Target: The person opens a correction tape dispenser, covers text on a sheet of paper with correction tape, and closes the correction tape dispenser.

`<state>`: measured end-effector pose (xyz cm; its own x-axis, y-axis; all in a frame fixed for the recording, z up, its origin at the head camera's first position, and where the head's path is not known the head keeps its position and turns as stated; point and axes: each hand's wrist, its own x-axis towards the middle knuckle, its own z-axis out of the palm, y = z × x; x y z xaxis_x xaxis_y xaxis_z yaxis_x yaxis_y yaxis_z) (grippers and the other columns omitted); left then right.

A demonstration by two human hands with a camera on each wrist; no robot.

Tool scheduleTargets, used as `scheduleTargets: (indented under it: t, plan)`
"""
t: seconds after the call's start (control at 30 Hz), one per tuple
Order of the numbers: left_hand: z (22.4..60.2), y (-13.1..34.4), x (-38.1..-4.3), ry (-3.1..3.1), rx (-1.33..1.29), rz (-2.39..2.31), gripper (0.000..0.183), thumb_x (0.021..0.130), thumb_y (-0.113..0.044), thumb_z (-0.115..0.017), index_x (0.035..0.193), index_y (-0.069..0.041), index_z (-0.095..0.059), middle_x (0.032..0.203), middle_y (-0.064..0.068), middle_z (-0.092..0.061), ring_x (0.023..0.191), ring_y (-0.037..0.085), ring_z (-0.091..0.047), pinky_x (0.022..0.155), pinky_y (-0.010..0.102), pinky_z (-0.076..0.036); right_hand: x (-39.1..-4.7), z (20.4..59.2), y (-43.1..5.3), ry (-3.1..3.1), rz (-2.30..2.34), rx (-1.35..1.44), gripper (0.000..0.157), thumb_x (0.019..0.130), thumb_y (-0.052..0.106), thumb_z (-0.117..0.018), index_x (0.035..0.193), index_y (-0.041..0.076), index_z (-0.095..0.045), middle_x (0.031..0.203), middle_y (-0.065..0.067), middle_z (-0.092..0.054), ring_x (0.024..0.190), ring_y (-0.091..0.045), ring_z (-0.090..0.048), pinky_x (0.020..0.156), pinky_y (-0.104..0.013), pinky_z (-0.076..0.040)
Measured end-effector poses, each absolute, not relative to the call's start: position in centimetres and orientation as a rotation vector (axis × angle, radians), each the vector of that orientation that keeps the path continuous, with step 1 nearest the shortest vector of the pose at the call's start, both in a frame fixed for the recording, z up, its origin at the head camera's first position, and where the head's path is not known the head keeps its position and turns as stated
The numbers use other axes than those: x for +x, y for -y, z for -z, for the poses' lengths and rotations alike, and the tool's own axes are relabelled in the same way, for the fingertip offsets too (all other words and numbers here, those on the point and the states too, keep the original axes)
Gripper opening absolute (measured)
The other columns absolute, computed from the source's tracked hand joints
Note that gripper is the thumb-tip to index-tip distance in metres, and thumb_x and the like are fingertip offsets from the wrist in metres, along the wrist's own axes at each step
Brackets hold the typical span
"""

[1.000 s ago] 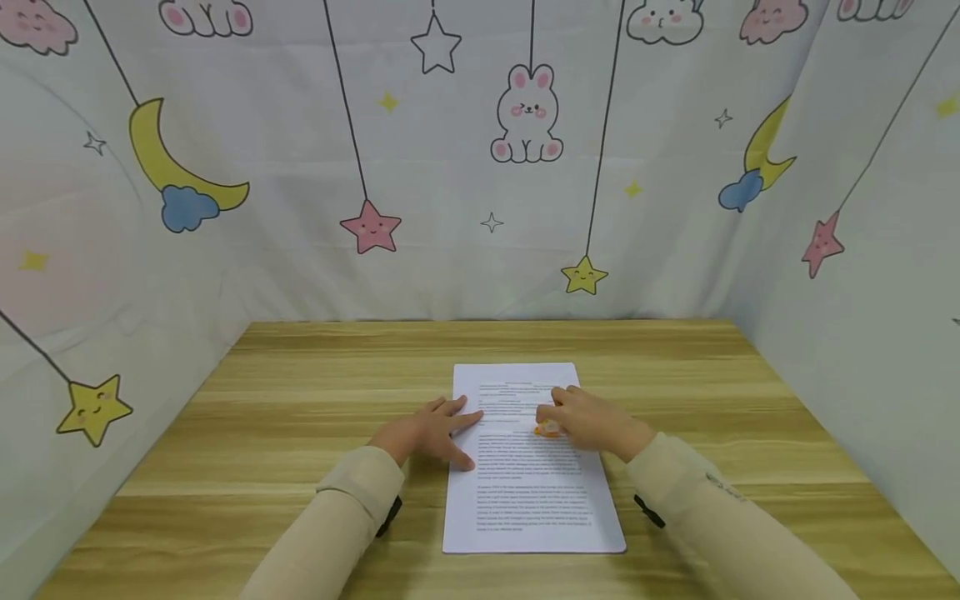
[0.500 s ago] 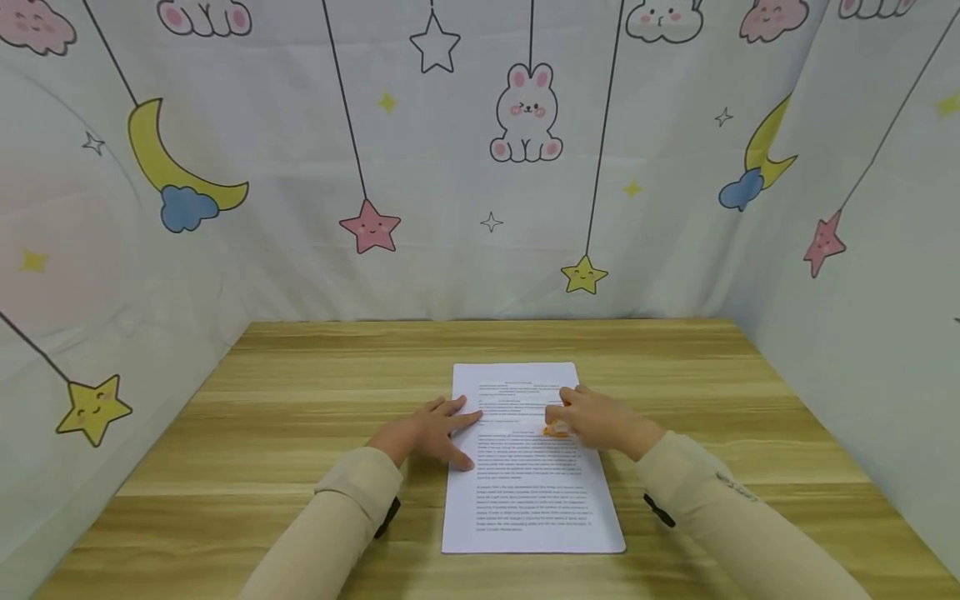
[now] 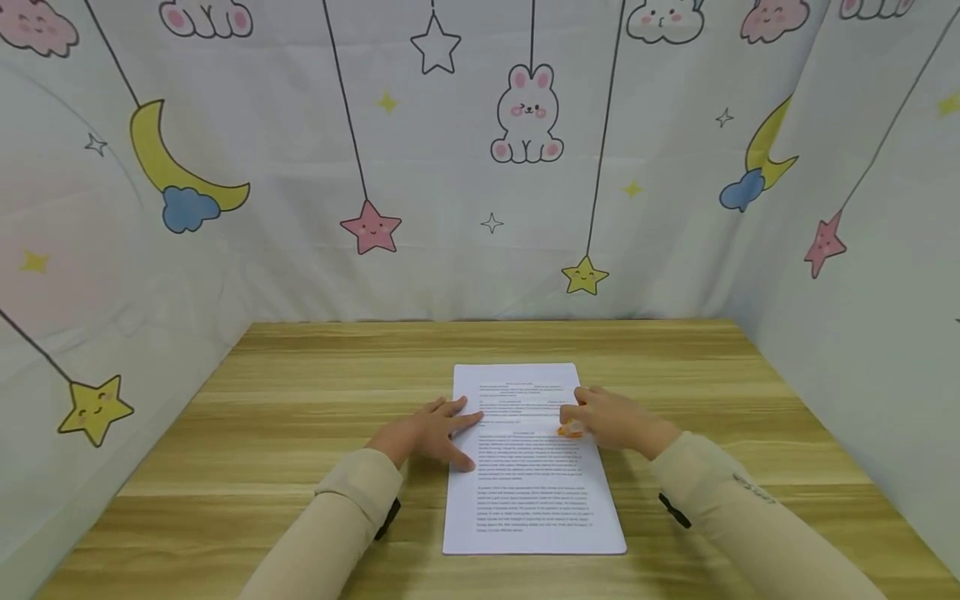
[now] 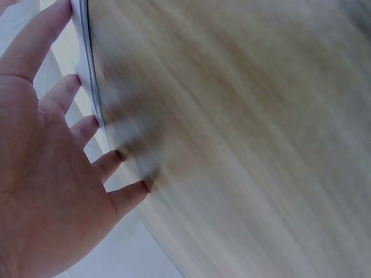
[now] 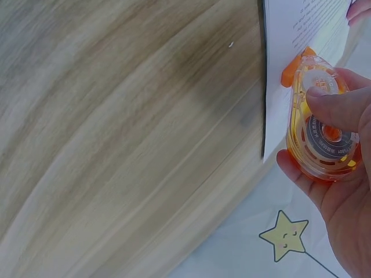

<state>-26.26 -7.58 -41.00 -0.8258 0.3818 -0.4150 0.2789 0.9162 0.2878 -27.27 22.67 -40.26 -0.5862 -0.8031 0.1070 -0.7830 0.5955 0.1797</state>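
A printed sheet of paper (image 3: 534, 517) lies on the wooden table, on what looks like a thin board or stack. My left hand (image 3: 435, 432) rests on its left edge with fingers spread; in the left wrist view the fingertips (image 4: 72, 82) touch that edge. In my right hand (image 3: 611, 418) is an orange, see-through correction tape (image 5: 322, 119), pinched between thumb and fingers. Its orange tip (image 5: 290, 74) is at the paper near the right edge. From the head view the hand covers most of the correction tape (image 3: 570, 428).
The wooden table (image 3: 300, 383) extends on all sides of the paper. A white curtain (image 3: 450, 283) printed with stars, moons and rabbits hangs behind and beside it. A tiny white speck (image 5: 231, 44) lies on the table in the right wrist view.
My right hand has slid rightward across the paper with the correction tape, toward the right edge. The left hand and the paper have stayed in place.
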Motion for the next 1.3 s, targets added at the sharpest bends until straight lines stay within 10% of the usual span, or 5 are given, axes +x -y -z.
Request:
scheduleTargets:
  t: [1.3]
  plan:
    - [40.9,7.5,-26.0,-2.603,0.461,-0.329,0.081,0.075,-0.055,-0.066,0.144,-0.037,-0.027,0.156,-0.004,-0.009,0.144,0.030,-0.005,0.107,0.062,-0.017,-26.7,40.3,-21.1,2.839,-0.381,1.147,0.032,0.082,0.005,-0.063,0.110,0.021,-0.065,0.079,0.005,-0.046,0.067,-0.008,-0.038,0.061,-0.019,-0.034]
